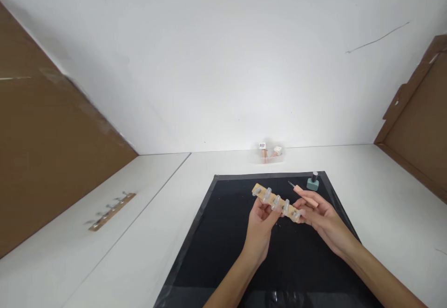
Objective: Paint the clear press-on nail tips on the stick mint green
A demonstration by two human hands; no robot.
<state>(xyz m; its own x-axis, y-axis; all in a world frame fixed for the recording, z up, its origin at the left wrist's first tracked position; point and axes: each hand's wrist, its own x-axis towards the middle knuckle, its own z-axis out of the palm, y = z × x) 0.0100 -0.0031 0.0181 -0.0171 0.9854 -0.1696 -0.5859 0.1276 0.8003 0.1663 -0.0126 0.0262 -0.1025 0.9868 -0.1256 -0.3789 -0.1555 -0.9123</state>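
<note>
- Above the middle of the black mat [223, 243], both hands hold a wooden strip [260, 191] clear of the tabletop [384, 205].
- The strip slopes from upper left to lower right and carries a row of clear nail tips [276, 202] standing on its upper face.
- The left hand [260, 222] comes up from below; its grip is closed around the strip's middle, fingers curled under it and thumb near the tips.
- The right hand [319, 217] meets the strip's right end; its grip pinches a pink-handled tool [304, 195], whose thin dark point aims up and left, away from the body.
- A small teal bottle [313, 183] with a black cap stands upright on the mat's far right corner, just beyond the tool.
- A second strip [111, 211] with tips lies flat on the tabletop well to the left.
- Small blurred items [270, 152] sit by the back wall.
- Brown cardboard panels [42, 150] flank the tabletop.
</note>
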